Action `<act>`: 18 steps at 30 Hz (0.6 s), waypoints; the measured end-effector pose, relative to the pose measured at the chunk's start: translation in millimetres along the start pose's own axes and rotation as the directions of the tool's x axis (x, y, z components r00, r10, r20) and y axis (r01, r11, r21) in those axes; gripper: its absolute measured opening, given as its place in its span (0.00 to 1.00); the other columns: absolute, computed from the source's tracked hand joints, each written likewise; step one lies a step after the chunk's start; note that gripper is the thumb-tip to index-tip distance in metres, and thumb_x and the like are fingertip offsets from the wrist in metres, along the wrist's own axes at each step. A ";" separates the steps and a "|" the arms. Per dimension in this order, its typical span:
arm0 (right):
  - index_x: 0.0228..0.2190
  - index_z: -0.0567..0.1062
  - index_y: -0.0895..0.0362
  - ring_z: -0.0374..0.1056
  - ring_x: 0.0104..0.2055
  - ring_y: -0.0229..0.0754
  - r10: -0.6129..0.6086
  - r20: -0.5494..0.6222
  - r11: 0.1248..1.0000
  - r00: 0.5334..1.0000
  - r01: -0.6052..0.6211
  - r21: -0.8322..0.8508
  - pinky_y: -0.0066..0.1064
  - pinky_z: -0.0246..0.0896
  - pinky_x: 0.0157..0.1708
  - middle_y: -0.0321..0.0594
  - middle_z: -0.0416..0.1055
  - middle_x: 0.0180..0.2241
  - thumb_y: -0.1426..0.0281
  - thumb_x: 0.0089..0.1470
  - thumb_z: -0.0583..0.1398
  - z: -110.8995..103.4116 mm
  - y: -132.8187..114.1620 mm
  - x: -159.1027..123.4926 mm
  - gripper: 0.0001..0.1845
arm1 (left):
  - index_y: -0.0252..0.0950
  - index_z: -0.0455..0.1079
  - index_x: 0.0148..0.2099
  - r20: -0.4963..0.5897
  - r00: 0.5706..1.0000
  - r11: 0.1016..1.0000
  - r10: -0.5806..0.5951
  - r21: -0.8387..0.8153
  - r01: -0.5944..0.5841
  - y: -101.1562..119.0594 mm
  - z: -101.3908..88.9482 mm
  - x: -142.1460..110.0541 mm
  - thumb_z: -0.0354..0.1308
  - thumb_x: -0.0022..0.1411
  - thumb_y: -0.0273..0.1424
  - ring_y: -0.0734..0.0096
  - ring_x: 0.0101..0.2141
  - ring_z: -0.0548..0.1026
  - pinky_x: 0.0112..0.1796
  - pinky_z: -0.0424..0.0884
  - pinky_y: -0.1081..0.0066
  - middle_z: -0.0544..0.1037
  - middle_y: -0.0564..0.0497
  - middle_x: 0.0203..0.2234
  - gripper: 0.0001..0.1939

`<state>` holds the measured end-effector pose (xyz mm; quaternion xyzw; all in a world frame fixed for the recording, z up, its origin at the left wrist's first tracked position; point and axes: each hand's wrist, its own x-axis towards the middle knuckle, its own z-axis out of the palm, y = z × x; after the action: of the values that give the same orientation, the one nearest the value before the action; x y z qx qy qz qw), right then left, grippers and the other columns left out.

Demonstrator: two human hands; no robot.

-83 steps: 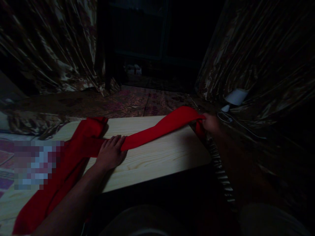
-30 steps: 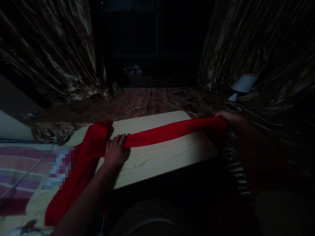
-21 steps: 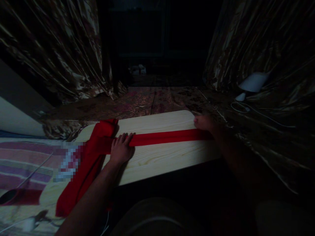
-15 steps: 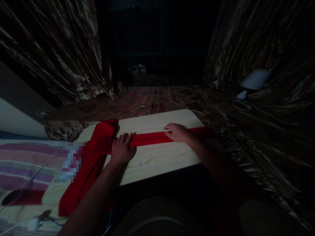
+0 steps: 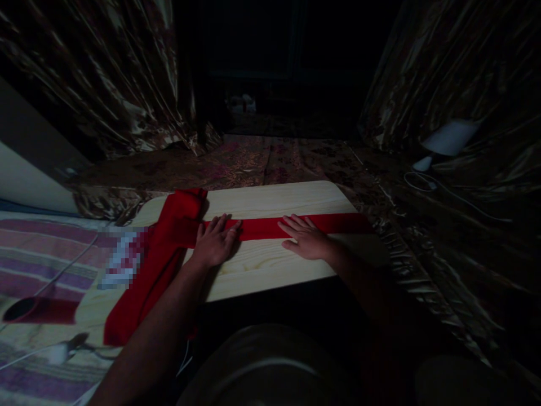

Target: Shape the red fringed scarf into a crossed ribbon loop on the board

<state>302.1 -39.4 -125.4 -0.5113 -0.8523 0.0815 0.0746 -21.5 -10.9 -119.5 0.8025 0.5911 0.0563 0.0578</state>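
Left hand (image 5: 214,243) and right hand (image 5: 305,238) rest, fingers spread, atop red cloth (image 5: 261,229).

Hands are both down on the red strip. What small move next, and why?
I'd probably slide the right hand along the red strip toward the board's right edge, smoothing lightly. The left hand lies on the strip near the bunched red cloth, so it could anchor it, while the strip's right-hand stretch has no hand on it.
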 end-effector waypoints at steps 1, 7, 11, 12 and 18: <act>0.69 0.52 0.45 0.39 0.74 0.56 0.016 -0.003 1.000 1.000 -0.016 -0.007 0.56 0.35 0.69 0.40 0.44 0.72 0.48 0.65 0.49 -1.0 8.0 -3.7 0.36 | 0.59 0.52 0.71 -0.008 1.000 1.000 0.011 0.011 -0.010 0.1 0.2 -0.4 0.35 0.74 0.45 0.49 0.70 0.47 0.63 0.45 0.38 0.47 0.53 0.73 0.26; 0.68 0.58 0.52 0.46 0.71 0.61 0.234 0.000 0.970 0.972 -0.234 -0.060 0.57 0.45 0.66 0.47 0.50 0.70 0.48 0.62 0.53 -14.2 27.5 -13.5 0.39 | 0.54 0.50 0.73 -0.041 0.999 0.998 0.027 0.064 -0.024 4.2 2.9 -2.1 0.41 0.71 0.49 0.46 0.70 0.49 0.63 0.45 0.37 0.49 0.49 0.72 0.31; 0.66 0.60 0.60 0.48 0.71 0.59 0.200 -0.074 0.978 0.977 -0.203 -0.039 0.52 0.44 0.67 0.54 0.52 0.69 0.51 0.60 0.57 -18.5 -11.1 -0.9 0.40 | 0.51 0.49 0.73 -0.064 0.997 0.997 0.036 0.073 -0.032 3.2 5.2 -1.2 0.39 0.71 0.51 0.47 0.69 0.50 0.63 0.46 0.38 0.52 0.49 0.72 0.32; 0.67 0.58 0.60 0.46 0.72 0.56 0.141 -0.101 0.990 0.985 -0.143 -0.014 0.50 0.43 0.68 0.52 0.50 0.70 0.51 0.61 0.56 -16.3 -25.3 4.4 0.41 | 0.51 0.49 0.73 -0.065 0.997 0.997 0.037 0.070 -0.032 2.3 5.7 -0.9 0.37 0.71 0.51 0.47 0.69 0.50 0.63 0.46 0.38 0.52 0.49 0.71 0.32; 0.71 0.49 0.52 0.38 0.74 0.55 -0.001 -0.011 0.990 1.000 0.002 0.138 0.55 0.32 0.70 0.45 0.42 0.72 0.45 0.59 0.55 13.7 -84.2 30.4 0.47 | 0.46 0.49 0.74 -0.067 0.997 0.997 0.040 0.064 -0.036 -0.3 5.2 -0.9 0.33 0.73 0.42 0.50 0.69 0.52 0.63 0.47 0.39 0.56 0.50 0.70 0.30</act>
<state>212.6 -52.5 -119.3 -0.5047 -0.8446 0.1371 0.1146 -21.2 -11.7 -124.6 0.8127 0.5788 0.0661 0.0115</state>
